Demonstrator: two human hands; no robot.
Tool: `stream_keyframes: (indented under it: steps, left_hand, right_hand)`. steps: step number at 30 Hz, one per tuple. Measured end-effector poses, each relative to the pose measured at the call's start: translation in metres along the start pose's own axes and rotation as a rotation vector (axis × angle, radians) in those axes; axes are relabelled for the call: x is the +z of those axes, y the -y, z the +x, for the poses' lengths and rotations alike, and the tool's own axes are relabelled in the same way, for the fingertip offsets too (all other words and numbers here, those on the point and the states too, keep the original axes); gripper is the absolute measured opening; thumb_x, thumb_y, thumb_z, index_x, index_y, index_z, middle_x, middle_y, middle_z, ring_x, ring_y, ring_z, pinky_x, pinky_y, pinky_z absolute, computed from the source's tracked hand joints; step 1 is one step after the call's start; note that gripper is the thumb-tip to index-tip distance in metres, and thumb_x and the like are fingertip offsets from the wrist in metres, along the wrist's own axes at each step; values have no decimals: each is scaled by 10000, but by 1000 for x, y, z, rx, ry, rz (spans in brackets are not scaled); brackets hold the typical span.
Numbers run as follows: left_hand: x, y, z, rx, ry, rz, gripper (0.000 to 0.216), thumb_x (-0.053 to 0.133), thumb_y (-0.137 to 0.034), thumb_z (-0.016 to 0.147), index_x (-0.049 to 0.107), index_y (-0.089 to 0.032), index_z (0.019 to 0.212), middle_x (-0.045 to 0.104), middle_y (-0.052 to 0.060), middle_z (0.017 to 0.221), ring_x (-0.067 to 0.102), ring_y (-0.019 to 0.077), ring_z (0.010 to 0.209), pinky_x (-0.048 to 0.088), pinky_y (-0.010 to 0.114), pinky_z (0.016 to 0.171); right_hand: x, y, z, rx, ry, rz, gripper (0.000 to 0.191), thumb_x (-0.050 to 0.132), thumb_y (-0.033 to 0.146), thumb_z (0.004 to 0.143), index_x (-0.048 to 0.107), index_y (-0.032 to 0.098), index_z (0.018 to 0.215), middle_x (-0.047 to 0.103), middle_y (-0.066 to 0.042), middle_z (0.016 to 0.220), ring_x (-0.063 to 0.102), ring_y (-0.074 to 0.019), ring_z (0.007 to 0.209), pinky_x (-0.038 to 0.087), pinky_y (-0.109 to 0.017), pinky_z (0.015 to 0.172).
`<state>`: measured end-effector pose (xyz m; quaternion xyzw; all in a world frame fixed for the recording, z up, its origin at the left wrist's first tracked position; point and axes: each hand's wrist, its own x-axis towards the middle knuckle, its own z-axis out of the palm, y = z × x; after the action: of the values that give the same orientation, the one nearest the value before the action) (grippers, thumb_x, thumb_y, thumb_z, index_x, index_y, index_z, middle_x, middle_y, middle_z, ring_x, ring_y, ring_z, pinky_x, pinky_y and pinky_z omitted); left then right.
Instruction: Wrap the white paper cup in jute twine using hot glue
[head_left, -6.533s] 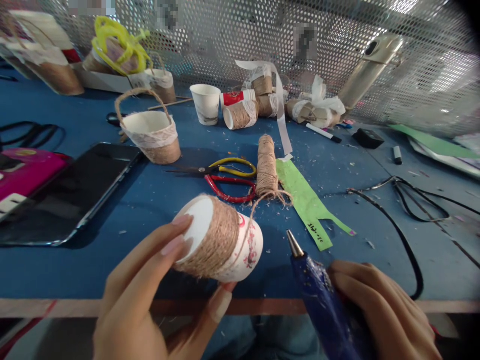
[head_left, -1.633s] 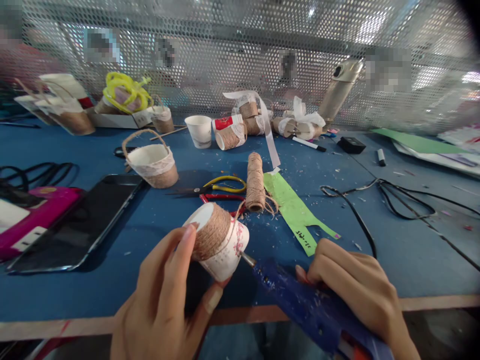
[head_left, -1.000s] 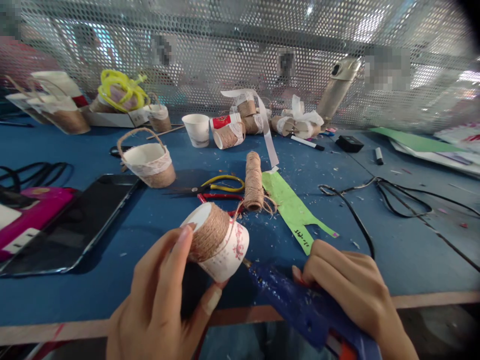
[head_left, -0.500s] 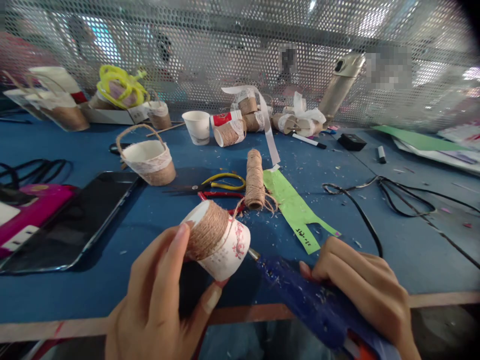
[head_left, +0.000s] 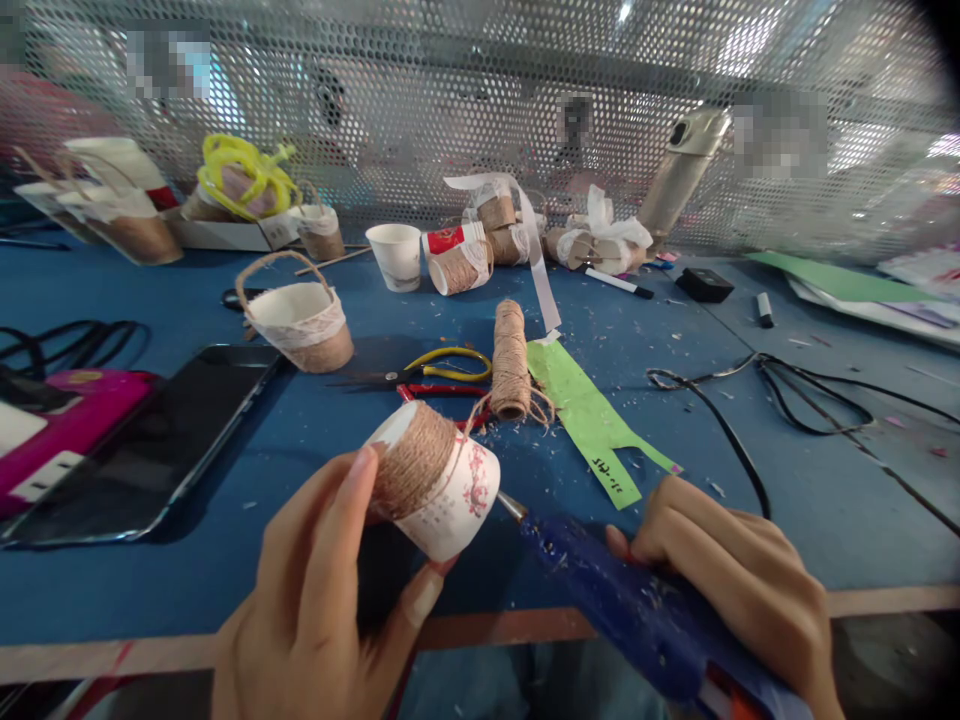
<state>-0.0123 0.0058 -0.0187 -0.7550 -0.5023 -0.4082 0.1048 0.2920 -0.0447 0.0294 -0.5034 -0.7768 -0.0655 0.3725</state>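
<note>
My left hand point(head_left: 322, 580) is closed around a paper cup point(head_left: 450, 500), tilted on its side. Brown twine point(head_left: 418, 460) wraps part of it; a pink floral print shows on the bare white part. From the cup a strand runs up to the twine spool point(head_left: 511, 360) standing behind. My right hand point(head_left: 735, 580) grips a blue hot glue gun point(head_left: 615, 610), its metal nozzle close by the cup's right edge; whether they touch I cannot tell. Yellow-handled scissors point(head_left: 450, 363) and a red-handled tool point(head_left: 442, 392) lie just beyond the cup.
A twine-and-lace basket point(head_left: 304, 335) stands left of the scissors, near a black tray point(head_left: 165, 440) and a pink power strip point(head_left: 90, 410). Green paper point(head_left: 581, 415) and a black cord point(head_left: 720, 430) lie right. More cups and a marker point(head_left: 619, 283) line the perforated metal screen point(head_left: 420, 120).
The glue gun and my right hand have shifted slightly right and down. My left hand still holds the cup in nearly the same place.
</note>
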Motion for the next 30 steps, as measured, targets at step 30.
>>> stream_keyframes:
  steps: [30]
  left_hand:
    - [5, 8, -2, 22, -47, -13, 829, 777, -567, 1194, 424, -434, 1932, 774, 32, 1699, 893, 254, 1383, 786, 320, 1017]
  right_hand:
    - [7, 8, -8, 93, -200, 5, 178, 715, 156, 1152, 603, 274, 1081, 562, 31, 901, 522, -131, 705, 455, -311, 671]
